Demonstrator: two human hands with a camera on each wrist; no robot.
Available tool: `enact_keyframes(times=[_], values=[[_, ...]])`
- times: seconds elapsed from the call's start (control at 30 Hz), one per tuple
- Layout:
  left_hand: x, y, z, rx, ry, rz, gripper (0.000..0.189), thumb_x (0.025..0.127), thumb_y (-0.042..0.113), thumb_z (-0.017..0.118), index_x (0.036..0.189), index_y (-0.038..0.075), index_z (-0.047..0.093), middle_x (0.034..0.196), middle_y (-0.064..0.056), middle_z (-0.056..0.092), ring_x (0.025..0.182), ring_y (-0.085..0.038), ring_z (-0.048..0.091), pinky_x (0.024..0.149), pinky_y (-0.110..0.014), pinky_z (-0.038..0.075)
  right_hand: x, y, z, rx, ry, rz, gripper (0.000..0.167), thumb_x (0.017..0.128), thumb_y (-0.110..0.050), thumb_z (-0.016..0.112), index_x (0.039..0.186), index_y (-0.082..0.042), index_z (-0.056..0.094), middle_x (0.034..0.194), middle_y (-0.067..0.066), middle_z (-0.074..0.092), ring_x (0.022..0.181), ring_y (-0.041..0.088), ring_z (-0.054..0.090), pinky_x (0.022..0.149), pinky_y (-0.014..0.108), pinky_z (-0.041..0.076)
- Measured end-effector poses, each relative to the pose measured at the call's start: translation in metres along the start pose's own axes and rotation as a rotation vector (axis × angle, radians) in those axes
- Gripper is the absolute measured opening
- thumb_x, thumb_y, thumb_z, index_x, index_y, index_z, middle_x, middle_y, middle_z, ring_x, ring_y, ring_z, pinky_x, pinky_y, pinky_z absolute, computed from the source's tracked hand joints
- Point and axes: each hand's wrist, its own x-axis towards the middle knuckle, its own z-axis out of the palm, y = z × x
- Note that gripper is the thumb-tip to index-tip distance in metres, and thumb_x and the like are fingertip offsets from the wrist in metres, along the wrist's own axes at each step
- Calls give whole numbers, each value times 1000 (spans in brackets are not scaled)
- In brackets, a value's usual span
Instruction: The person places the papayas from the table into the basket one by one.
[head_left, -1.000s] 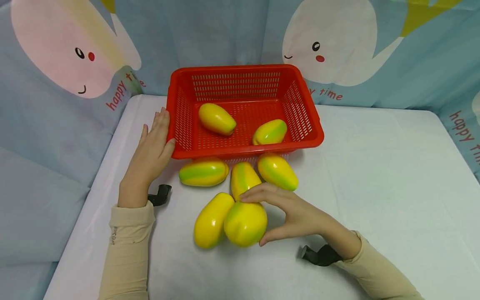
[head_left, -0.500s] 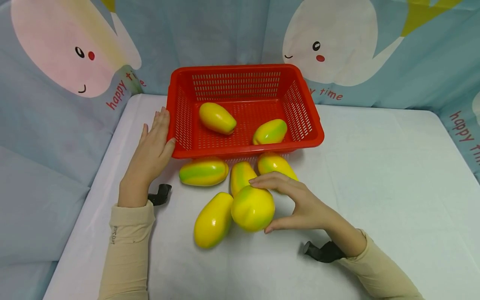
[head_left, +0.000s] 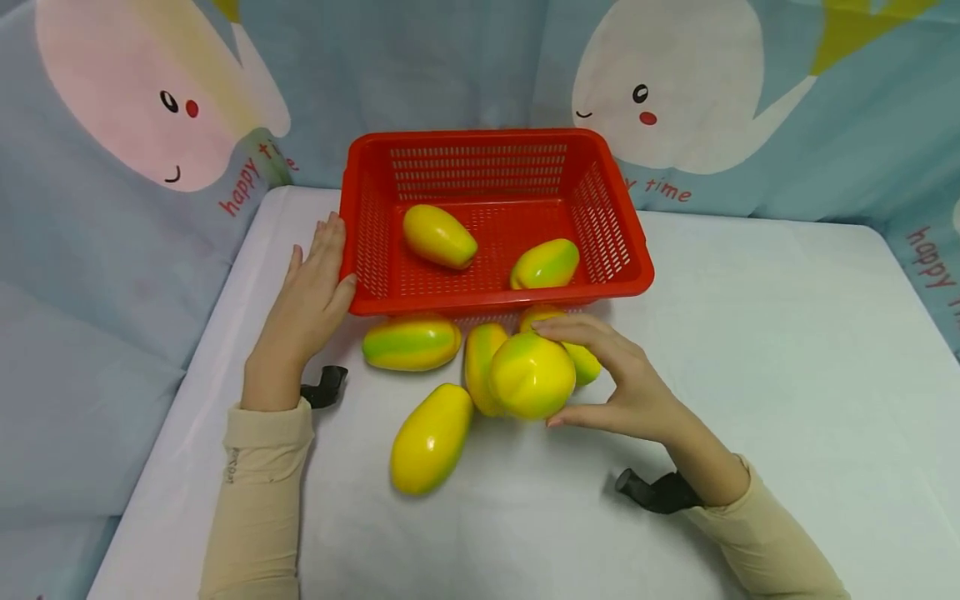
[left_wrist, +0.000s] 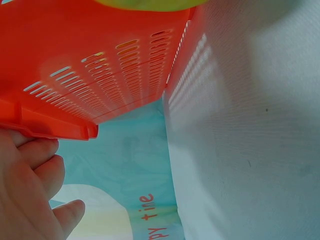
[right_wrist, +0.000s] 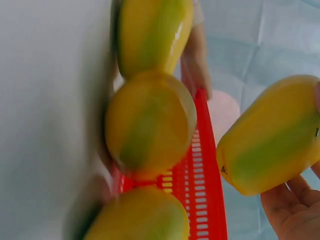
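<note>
My right hand (head_left: 630,383) grips a yellow-green papaya (head_left: 532,377) between thumb and fingers, raised above the table with its end facing the head camera. In the right wrist view that held papaya (right_wrist: 272,137) shows side-on. My left hand (head_left: 303,304) lies straight-fingered against the left side of a red slotted basket (head_left: 472,302); in the left wrist view its fingers (left_wrist: 42,152) are at the rim. Inside the basket are two papayas, one at the left (head_left: 438,237) and one at the front right (head_left: 546,264).
In front of the basket lie a papaya (head_left: 412,343) at left, another papaya (head_left: 482,367) in the middle, and a third papaya (head_left: 587,364) partly hidden by the right hand. A yellow papaya (head_left: 431,440) lies nearer on the white table (head_left: 750,333). Printed blue cloth (head_left: 465,67) hangs behind.
My right hand has lifted the papaya off the table and carried it forward and right, away from the yellow papaya beside it. The left hand stays at the basket.
</note>
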Motion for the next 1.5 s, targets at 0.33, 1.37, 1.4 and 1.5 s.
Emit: enact_keyframes(times=[0.33,1.37,1.4,1.5], values=[[0,1,1,6,6,-2,64,97,25,33,152,8,6,158,-4,5,144,-20,2,113,-50,-1,18,7,-17,-46,147,38,73,77,-40,74,121,13,49,129,7,53,118,22,47,100,29,41],[-1,0,3,4,12,-7,65,96,26,35,152,10,6,158,-6,6,144,-20,4,113,-51,1,73,48,0,-150,204,133,73,65,0,83,130,2,50,126,13,52,113,19,49,96,37,44],[-1,0,3,5,12,-9,65,96,26,35,152,10,5,158,-5,6,144,-20,4,113,-51,1,74,49,0,-154,201,135,72,66,-1,83,130,2,50,126,12,53,113,19,49,96,37,44],[-1,0,2,3,13,-9,65,96,26,35,152,10,6,158,-4,6,144,-20,4,113,-51,1,76,51,0,-169,195,155,71,67,-3,83,130,0,51,126,10,53,113,18,48,96,38,43]])
